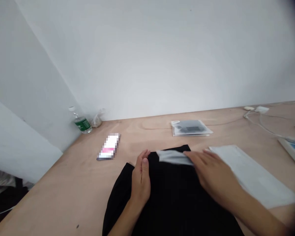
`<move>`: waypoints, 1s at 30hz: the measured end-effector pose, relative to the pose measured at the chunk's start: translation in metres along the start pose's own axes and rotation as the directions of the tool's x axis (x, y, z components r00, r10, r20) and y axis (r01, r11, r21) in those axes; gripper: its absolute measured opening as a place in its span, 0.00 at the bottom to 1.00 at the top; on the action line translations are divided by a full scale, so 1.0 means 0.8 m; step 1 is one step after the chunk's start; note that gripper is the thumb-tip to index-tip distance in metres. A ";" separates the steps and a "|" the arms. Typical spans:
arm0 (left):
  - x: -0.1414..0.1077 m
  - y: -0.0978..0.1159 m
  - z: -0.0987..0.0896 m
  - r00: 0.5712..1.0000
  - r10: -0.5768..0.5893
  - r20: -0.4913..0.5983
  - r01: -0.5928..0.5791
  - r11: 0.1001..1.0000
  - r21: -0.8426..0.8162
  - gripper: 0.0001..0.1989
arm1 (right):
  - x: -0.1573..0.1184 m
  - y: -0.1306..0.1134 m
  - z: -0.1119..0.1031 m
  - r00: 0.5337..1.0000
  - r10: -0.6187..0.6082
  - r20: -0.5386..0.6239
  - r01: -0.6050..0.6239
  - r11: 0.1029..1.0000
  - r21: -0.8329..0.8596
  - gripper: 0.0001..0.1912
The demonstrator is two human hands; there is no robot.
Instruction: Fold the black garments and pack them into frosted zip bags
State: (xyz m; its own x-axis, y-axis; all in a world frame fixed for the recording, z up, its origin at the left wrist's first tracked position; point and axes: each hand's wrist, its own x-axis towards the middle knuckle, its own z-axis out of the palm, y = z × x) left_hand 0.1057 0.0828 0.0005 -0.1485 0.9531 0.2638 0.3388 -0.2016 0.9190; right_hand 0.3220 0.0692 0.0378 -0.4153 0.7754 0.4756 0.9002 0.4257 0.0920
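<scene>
A black garment [172, 196] lies spread on the wooden table in front of me; its exact kind does not show. My left hand [141, 180] rests edge-on over its left part, fingers stretched out, thumb up, holding nothing. My right hand [211, 173] has a thin pale grey strip [175, 157] between its fingers, above the garment's far end. Motion blurs the strip, so I cannot tell if it is paper or plastic. Part of it is hidden behind the fingers. Right of the garment, close to my right forearm, lies a flat white translucent bag [253, 173].
Farther back sit clear packets [190, 127] with dark contents. A phone [109, 146] with a blurred screen lies left, near a water bottle [83, 124] and a small plastic bag [97, 120]. At right are a white cable [260, 124] and a white device [293, 150].
</scene>
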 end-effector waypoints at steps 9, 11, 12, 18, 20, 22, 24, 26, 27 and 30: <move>-0.015 -0.006 0.015 0.941 0.080 0.328 -0.205 0.907 0.367 0.18 | 0.104 0.139 0.081 0.964 0.226 -0.140 -0.245 0.959 -0.145 0.26; -0.016 -0.009 0.016 0.929 0.096 0.357 -0.251 0.873 0.418 0.18 | 0.106 0.149 0.111 0.974 0.204 -0.097 -0.216 0.966 -0.141 0.27; -0.016 -0.010 0.016 0.924 0.097 0.370 -0.265 0.859 0.438 0.18 | 0.103 0.151 0.124 0.979 0.188 -0.074 -0.197 0.971 -0.137 0.28; -0.017 -0.009 0.017 0.896 0.079 0.437 -0.315 0.806 0.501 0.18 | 0.074 0.154 0.156 0.985 0.172 0.022 -0.168 0.979 -0.117 0.35; -0.016 -0.007 0.017 0.889 0.069 0.453 -0.323 0.797 0.511 0.17 | 0.073 0.156 0.157 0.981 0.189 0.036 -0.185 0.977 -0.107 0.34; -0.014 -0.007 0.017 0.886 0.063 0.459 -0.325 0.791 0.518 0.17 | 0.074 0.157 0.155 0.977 0.210 0.039 -0.206 0.974 -0.095 0.34; -0.012 -0.008 0.015 0.891 0.064 0.451 -0.322 0.788 0.525 0.17 | 0.075 0.153 0.151 0.972 0.233 0.027 -0.230 0.970 -0.080 0.34; -0.009 -0.010 0.012 0.902 0.071 0.426 -0.313 0.786 0.532 0.16 | 0.072 0.142 0.144 0.967 0.255 -0.002 -0.255 0.965 -0.062 0.33; -0.007 -0.011 0.009 0.911 0.074 0.405 -0.303 0.786 0.538 0.16 | 0.069 0.134 0.141 0.963 0.268 -0.022 -0.268 0.962 -0.050 0.33; 0.003 -0.016 0.001 0.943 0.068 0.324 -0.250 0.788 0.563 0.15 | 0.054 0.103 0.134 0.956 0.290 -0.056 -0.290 0.957 0.002 0.28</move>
State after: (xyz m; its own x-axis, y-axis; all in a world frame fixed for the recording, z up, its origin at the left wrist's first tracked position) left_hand 0.1015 0.0875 -0.0112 0.1843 0.9589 0.2159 0.8272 -0.2700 0.4929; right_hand 0.3643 0.1883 -0.0279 -0.1289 0.8383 0.5297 0.9817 0.1833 -0.0513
